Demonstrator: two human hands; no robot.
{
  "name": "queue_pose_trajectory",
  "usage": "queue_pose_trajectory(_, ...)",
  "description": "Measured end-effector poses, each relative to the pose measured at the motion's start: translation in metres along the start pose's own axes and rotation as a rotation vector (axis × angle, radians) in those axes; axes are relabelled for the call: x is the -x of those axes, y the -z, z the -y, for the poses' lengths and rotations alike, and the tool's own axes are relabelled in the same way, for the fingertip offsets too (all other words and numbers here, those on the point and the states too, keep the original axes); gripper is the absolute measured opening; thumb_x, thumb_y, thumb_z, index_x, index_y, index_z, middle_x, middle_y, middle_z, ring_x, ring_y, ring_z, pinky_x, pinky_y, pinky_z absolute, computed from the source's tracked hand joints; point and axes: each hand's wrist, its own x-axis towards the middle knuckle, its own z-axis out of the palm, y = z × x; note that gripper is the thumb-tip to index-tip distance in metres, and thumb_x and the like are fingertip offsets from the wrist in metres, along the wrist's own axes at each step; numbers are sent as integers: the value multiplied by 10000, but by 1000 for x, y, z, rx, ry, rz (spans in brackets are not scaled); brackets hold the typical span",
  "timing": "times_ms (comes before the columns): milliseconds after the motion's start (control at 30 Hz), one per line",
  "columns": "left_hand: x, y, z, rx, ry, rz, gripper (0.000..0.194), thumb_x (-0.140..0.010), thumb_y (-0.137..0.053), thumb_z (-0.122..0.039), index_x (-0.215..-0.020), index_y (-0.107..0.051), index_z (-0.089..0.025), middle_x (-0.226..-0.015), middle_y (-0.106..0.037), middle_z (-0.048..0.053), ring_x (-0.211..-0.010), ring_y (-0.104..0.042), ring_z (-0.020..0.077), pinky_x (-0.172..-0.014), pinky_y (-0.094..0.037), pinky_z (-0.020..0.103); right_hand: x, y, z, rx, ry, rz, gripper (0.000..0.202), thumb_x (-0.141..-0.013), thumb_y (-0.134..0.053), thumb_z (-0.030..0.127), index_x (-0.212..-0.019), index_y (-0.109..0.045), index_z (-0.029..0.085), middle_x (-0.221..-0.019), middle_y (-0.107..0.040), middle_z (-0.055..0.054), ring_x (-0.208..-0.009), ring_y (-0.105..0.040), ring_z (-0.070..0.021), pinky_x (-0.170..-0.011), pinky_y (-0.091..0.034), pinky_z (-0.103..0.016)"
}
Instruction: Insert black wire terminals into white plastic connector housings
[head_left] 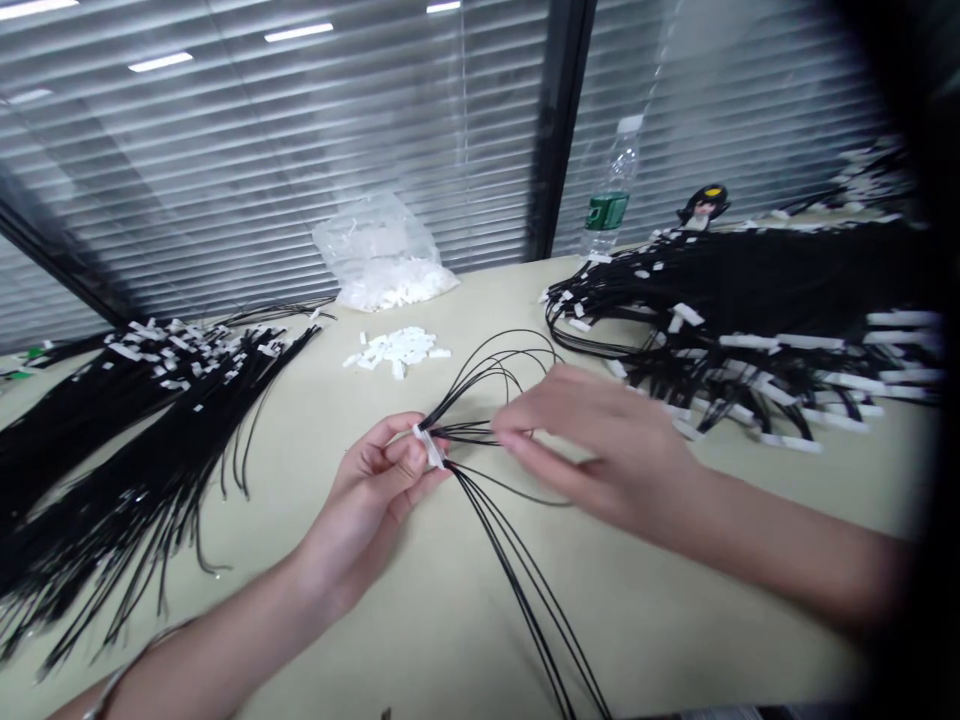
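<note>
White, narrow plastic connector [433,447] sits pinched in the left hand [382,468], nearer than loose white plastic pieces [401,347]; the right hand [600,440], fingertips closed on thin black wires [465,430], seems to guide them, calling for steadiness.

- Cable pile [142,475] is lying left on the table [675,620]; wire pile [795,275] is lying right.
- Bag [386,258] is resting behind the loose connectors [401,347].
- Bottle [611,200] is standing behind, left of the figurine [703,210].

2 hands [390,465] — 1 bottle [610,200] — 1 bag [386,255]
</note>
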Motion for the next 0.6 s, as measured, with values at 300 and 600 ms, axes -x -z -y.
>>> queue_pose_trajectory(300, 4, 1, 2, 14, 5, -5, 211, -791, -620, -122, -978, -606, -218, -838, -668, 12, -864, -606, 99, -780, -496, 184, 2, -7, 6, 153, 77, -61, 83, -776, -557, 66, -801, -528, 140, -721, -573, -20, -692, -475, -116, -645, -385, -279)
queue_pose_trajectory(600, 5, -1, 1, 21, 13, 5, 201, -785, -626, -122, -961, -618, -220, -846, -670, 4, -851, -606, 98, -775, -498, 185, 3, -9, 5, 204, 120, -31, 65, -805, -528, 76, -812, -535, 140, -720, -571, -16, -687, -472, -108, -656, -381, -279)
